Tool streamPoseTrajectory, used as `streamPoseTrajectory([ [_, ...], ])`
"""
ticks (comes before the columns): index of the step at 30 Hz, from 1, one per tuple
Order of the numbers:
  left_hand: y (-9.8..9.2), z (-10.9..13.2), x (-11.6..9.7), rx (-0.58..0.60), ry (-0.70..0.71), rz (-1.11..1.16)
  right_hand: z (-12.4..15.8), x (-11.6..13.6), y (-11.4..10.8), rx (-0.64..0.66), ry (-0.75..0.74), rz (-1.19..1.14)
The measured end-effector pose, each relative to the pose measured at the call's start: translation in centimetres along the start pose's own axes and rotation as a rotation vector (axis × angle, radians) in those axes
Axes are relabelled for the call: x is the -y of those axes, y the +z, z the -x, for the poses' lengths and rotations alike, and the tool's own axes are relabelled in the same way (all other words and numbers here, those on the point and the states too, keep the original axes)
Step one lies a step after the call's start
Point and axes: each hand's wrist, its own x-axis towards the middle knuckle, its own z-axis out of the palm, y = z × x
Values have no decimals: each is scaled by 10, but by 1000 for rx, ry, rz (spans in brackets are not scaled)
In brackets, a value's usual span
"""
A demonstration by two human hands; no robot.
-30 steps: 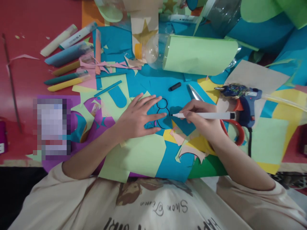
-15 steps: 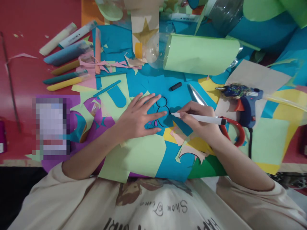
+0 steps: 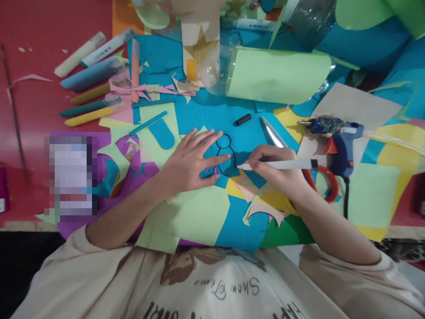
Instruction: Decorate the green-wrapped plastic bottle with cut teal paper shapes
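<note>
While my left hand (image 3: 187, 165) lies flat, fingers spread, pinning the blue paper (image 3: 247, 137), a black outline (image 3: 226, 149) sits at its fingertips: the small loop is drawn, and the larger one below looks nearly closed, I judge. My right hand (image 3: 280, 173) has its grip closed on the marker (image 3: 279, 165), whose tip touches that line.

Pixelated patch (image 3: 71, 177) unreadable, scissors (image 3: 335, 186) half behind right hand (image 3: 277, 170)

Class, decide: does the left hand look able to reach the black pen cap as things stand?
Probably yes: the left hand lies flat on blue paper with nothing between it and the cap.
</note>
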Motion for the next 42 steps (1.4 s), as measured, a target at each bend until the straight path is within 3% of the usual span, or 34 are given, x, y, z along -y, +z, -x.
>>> streamPoseTrajectory([
  [6,1,0,0,-11,13,0,3,4,4,158,79,-69],
  [14,2,0,1,-19,8,30,3,5,4,201,28,-25],
  [32,-1,-1,0,10,1,42,1,1,1,26,-58,33],
  [42,1,0,1,-2,6,-27,1,-1,0,-11,-26,17],
])
